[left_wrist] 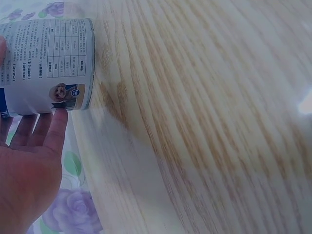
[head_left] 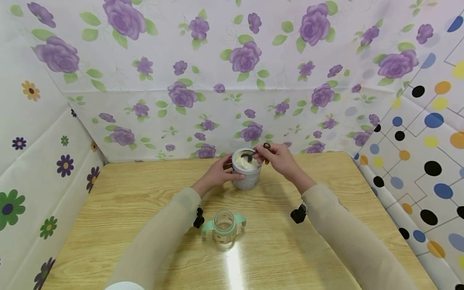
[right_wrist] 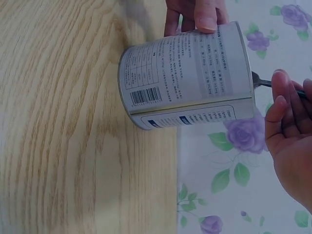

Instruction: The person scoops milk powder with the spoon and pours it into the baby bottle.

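A milk powder can (head_left: 247, 181) with a printed white label stands upright near the table's back edge, its top off and pale powder (head_left: 243, 162) inside. My left hand (head_left: 218, 174) grips the can from the left, thumb across the front, fingers around the far side. In the left wrist view those fingers lie along the can (left_wrist: 44, 73). Between thumb and fingers my right hand (head_left: 282, 160) pinches a dark spoon (head_left: 249, 156) by its handle, which ends in a ring. The spoon's bowl dips inside the rim; in the right wrist view the rim hides it.
A clear baby bottle (head_left: 224, 233) with a mint-green collar and two side handles stands uncapped on the wooden table (head_left: 282, 257), between the forearms. Floral cloth (head_left: 217, 104) rises right behind the table's back edge, with patterned cloth at both sides.
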Demonstrator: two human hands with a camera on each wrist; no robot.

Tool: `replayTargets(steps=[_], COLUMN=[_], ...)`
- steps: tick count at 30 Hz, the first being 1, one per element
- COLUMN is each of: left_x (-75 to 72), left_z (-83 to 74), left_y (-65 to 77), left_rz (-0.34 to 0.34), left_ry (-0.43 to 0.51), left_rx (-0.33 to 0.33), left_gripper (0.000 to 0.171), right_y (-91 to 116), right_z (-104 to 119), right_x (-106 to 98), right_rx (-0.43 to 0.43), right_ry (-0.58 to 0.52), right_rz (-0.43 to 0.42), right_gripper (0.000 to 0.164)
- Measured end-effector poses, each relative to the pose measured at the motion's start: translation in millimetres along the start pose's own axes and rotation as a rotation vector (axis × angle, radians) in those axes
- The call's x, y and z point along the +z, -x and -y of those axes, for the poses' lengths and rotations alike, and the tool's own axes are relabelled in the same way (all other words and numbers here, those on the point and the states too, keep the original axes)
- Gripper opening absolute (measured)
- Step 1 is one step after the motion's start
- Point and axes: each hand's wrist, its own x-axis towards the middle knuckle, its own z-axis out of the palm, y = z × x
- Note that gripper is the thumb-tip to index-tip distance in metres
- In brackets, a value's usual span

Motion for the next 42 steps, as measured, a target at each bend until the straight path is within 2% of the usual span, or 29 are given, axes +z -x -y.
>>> replayTargets(steps=[8, 16, 22, 29, 32, 36, 42], left_x=[-0.3, -0.2, 0.1, -0.5, -0.8, -1.6, -1.0], left_z=[-2.4, -3.7, -2.8, -1.1, -0.8, -1.3, -1.9], left_y=[1.4, 1.9, 1.9, 1.4, 1.8, 2.3, 2.2], left_rz=[0.000, -0.012, -0.011, -0.003, -0.003, -0.003, -0.004], left_ry=[-0.003, -0.006, -0.015, -0.016, -0.013, -0.009, -0.014], left_rx=[-0.010, -0.014, -0.018, -0.015, -0.014, -0.014, -0.008], left_gripper=[0.094, 0.095, 0.096, 0.097, 0.097, 0.097, 0.097], right_y=[-1.1, 0.0, 0.9, 4.8, 5.6, 6.5, 8.9], right_z=[4.1, 0.4, -10.6, -26.1, -31.1, -34.2, -36.6], right_x=[1.6, 2.6, 0.6, -2.6, -3.9, -4.6, -5.7], right_rx=[0.040, 0.088, 0.163, 0.278, 0.309, 0.332, 0.316], right_ry=[0.037, -0.060, -0.195, -0.498, -0.580, -0.602, -0.530], right_rz=[0.137, 0.178, 0.126, -0.005, -0.056, -0.092, -0.117], right_gripper=[0.042, 0.043, 0.047, 0.050, 0.047, 0.041, 0.045])
